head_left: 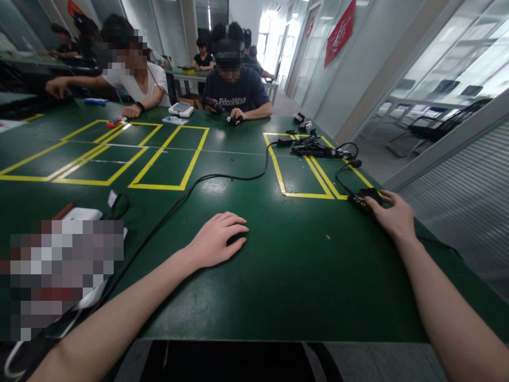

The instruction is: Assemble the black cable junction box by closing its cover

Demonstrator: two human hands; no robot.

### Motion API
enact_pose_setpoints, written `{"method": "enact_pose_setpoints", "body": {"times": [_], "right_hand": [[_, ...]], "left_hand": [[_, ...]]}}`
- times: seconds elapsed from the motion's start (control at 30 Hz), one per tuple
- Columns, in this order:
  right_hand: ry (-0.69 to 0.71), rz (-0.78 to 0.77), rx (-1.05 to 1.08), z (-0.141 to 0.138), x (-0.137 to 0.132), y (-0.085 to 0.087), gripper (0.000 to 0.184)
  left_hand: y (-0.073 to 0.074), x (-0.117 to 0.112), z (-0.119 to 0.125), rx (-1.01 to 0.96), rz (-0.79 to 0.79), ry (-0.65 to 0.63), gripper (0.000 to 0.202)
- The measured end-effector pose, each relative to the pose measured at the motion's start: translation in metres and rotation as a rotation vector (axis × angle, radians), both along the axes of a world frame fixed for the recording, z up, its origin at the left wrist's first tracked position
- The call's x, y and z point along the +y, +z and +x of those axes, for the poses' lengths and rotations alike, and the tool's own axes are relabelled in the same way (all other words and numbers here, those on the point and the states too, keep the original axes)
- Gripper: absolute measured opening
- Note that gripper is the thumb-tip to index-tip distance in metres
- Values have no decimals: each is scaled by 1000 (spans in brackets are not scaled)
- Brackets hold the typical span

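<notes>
My left hand (218,240) lies on the green tabletop (278,286), palm down. Its fingers are stretched out, with the thumb apart and nothing held. At the right edge of the table, my right hand (393,213) grips a small black device (365,198) with a few coloured marks on it. The thumb presses on its near side and the fingers reach round its far side. From the device a black cable runs back to a tangle of black cables and gear (316,146). I cannot make out exactly what the device is.
Yellow tape rectangles (183,159) mark the table. A long black cable (207,176) curves across it, left of my left hand. A pixelated object (67,260) lies at the left. Across the table, a person in a dark shirt (238,90) and one in white (139,79) sit working.
</notes>
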State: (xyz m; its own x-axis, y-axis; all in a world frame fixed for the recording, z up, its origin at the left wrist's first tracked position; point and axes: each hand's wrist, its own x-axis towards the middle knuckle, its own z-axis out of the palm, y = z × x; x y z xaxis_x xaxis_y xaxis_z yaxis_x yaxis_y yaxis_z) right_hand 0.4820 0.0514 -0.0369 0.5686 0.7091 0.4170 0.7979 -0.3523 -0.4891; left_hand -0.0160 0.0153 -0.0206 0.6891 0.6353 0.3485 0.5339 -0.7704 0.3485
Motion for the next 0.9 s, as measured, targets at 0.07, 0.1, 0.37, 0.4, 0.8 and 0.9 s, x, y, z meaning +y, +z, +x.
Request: {"method": "enact_pose_setpoints", "body": {"times": [0.07, 0.1, 0.37, 0.4, 0.8, 0.9], "right_hand": [[35, 6, 46, -4, -3, 3, 48], [47, 9, 66, -5, -4, 5, 49], [3, 22, 62, -11, -5, 16, 32], [5, 24, 48, -11, -5, 17, 30], [161, -132, -56, -14, -5, 14, 32], [148, -125, -3, -14, -5, 15, 34]], "left_hand": [[0, 0, 0, 1, 2, -1, 20], [0, 0, 0, 0, 3, -3, 20], [0, 0, -1, -7, 2, -15, 18], [0, 0, -1, -7, 0, -17, 18], [-1, 0, -1, -1, -3, -22, 20], [-1, 0, -1, 5, -10, -22, 20]]}}
